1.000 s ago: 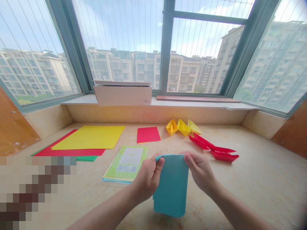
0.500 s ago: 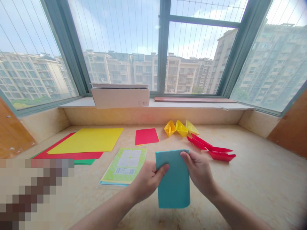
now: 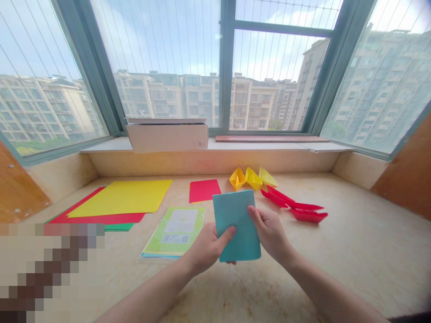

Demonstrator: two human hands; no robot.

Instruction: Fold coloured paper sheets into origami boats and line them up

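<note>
- The blue paper (image 3: 237, 213) is just right of the frame's center, held up above the pale tabletop (image 3: 370, 242) with its broad face toward the camera; it seems to be more than one layer, though the layers behind cannot be told.
- The left hand (image 3: 210, 246) grips the paper at its lower left edge, thumb flat on the front; fingertips peek out under the bottom edge, so the hold likely pinches from both sides.
- The right hand (image 3: 271, 233) grips the right edge higher up, thumb on the front; how its fingers lie behind the paper cannot be seen.
- To handle it well, I would press just firmly enough that any layers do not slide, since a hard thumb could dent the face.
- With one hold low and the other high, an uneven pull may skew the edges; matching the two hands' force should guard against that.
- It seems wise to check that the top corners meet before pressing any crease, and to press against the flat surface rather than in the air.
- Left of the hands lies a green-patterned packet (image 3: 175, 229); beyond the paper, in the middle of the frame, are small red sheets (image 3: 204, 190).
- Yellow paper boats (image 3: 253, 179) and red paper boats (image 3: 310, 216) stand at center right, beyond the right hand.
</note>
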